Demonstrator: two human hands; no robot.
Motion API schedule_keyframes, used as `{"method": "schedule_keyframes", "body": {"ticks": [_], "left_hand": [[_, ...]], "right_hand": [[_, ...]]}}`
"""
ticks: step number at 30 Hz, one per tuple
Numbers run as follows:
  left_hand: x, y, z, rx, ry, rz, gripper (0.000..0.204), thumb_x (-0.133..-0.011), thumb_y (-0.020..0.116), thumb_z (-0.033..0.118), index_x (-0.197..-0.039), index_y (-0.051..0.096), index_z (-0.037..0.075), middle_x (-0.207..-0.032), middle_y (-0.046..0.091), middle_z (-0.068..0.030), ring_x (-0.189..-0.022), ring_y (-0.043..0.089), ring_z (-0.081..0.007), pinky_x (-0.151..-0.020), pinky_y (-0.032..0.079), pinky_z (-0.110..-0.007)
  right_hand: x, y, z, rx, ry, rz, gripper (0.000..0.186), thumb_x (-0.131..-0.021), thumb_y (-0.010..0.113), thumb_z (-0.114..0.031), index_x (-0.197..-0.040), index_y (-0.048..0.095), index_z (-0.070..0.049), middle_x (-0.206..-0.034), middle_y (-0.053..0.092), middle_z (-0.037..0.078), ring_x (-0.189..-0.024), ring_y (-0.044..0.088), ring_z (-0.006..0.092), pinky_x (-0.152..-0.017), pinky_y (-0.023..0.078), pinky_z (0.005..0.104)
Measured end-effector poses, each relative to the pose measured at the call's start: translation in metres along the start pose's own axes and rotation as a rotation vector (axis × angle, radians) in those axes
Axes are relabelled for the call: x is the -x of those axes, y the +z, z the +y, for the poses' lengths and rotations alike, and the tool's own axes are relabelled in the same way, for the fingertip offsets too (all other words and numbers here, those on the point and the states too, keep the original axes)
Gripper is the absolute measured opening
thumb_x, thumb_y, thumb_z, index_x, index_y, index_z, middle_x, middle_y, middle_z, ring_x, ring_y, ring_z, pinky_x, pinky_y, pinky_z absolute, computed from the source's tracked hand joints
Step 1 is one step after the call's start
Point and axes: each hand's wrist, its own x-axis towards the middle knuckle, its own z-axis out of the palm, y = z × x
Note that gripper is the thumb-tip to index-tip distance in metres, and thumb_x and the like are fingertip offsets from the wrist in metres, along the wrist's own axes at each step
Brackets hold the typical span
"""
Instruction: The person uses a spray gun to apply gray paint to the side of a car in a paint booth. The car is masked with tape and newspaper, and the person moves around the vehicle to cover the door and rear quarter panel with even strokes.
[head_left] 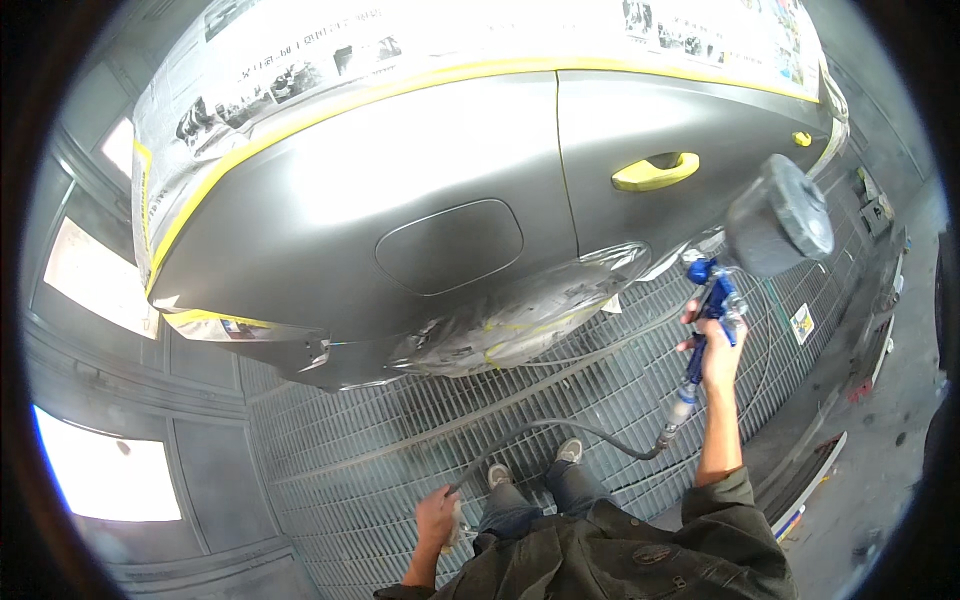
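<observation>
My right hand [720,352] is closed around the grip of a blue paint spray gun [708,300], to the right and close to the car's side. A dark grey paint cup [775,222] sits on top of the gun. From the bottom of its grip an air hose [560,422] curves left across to my left hand [436,515], which is closed on it at lower left. Something pale shows beside that palm, too small to make out. In front of me is a silver-grey car body [330,215] with a fuel flap [450,245] and a door handle [655,175] covered in yellow tape.
Printed masking paper [290,60] edged with yellow tape covers the car's upper part. Clear film wraps the wheel [530,315]. I stand on a metal floor grating [380,440], where hoses lie. Lit panels [110,470] line the left wall; a ledge [810,480] runs along the right.
</observation>
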Motion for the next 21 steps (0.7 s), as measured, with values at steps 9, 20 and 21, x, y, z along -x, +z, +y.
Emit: {"method": "schedule_keyframes", "body": {"ticks": [9, 20, 21], "left_hand": [[0.025, -0.057, -0.092, -0.012, 0.048, 0.135, 0.028, -0.087, 0.068, 0.022, -0.105, 0.07, 0.001, -0.095, 0.069, -0.022, -0.087, 0.066, -0.041, -0.076, 0.052, -0.045], [0.047, -0.081, -0.133, 0.084, -0.15, 0.165, 0.025, -0.087, 0.069, 0.016, -0.104, 0.07, -0.002, -0.09, 0.069, -0.0214, -0.081, 0.068, -0.0353, -0.071, 0.051, -0.039], [0.049, -0.089, -0.14, 0.073, -0.179, 0.154, 0.025, -0.086, 0.069, 0.015, -0.104, 0.07, -0.002, -0.089, 0.069, -0.0214, -0.08, 0.067, -0.0345, -0.071, 0.05, -0.039]], "right_hand": [[0.078, 0.101, -0.025, -0.089, 0.167, -0.433, 0.041, -0.071, 0.053, -0.003, -0.108, 0.059, 0.011, -0.098, 0.066, 0.018, -0.083, 0.067, 0.0238, -0.052, 0.061, 0.0313], [0.122, 0.161, 0.01, -0.026, 0.094, -0.142, 0.038, -0.076, 0.05, -0.002, -0.111, 0.06, 0.008, -0.098, 0.068, 0.014, -0.083, 0.067, 0.0216, -0.051, 0.059, 0.0312], [0.134, 0.171, 0.01, -0.08, 0.143, -0.268, 0.039, -0.075, 0.05, -0.001, -0.112, 0.059, 0.009, -0.099, 0.068, 0.016, -0.084, 0.068, 0.023, -0.052, 0.061, 0.0315]]}}
